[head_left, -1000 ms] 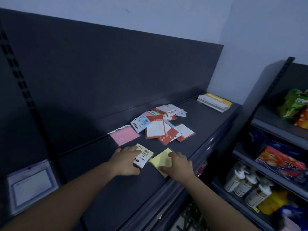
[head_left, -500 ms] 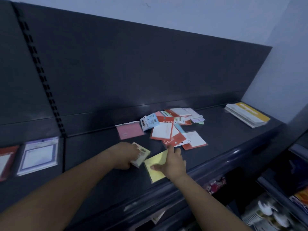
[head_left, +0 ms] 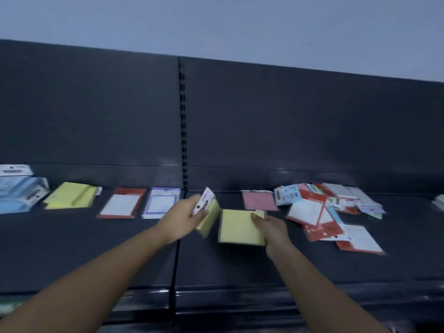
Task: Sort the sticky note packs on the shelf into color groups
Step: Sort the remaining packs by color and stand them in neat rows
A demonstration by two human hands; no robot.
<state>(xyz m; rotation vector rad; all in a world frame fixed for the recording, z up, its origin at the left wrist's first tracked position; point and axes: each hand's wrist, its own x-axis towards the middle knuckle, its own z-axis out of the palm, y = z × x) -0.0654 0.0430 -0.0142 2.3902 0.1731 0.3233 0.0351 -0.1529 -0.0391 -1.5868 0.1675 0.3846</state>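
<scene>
Gripping tilted yellow pack (head_left: pixel 209 218), left hand (head_left: pixel 185 217) | right hand (head_left: pixel 272 228) fingers (head_left: pixel 258 217) pinching flat yellow pack (head_left: pixel 236 228)

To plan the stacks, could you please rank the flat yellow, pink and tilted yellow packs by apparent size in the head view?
1. Flat yellow paper pack, held by the right hand: largest, though near the camera.
2. Pink paper pack and tilted yellow pack: alike; unranked.

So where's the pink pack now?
Head view, right of centre: pink pack lies at the shelf back, behind the yellow pack in the right hand, left of the mixed pile.
</scene>
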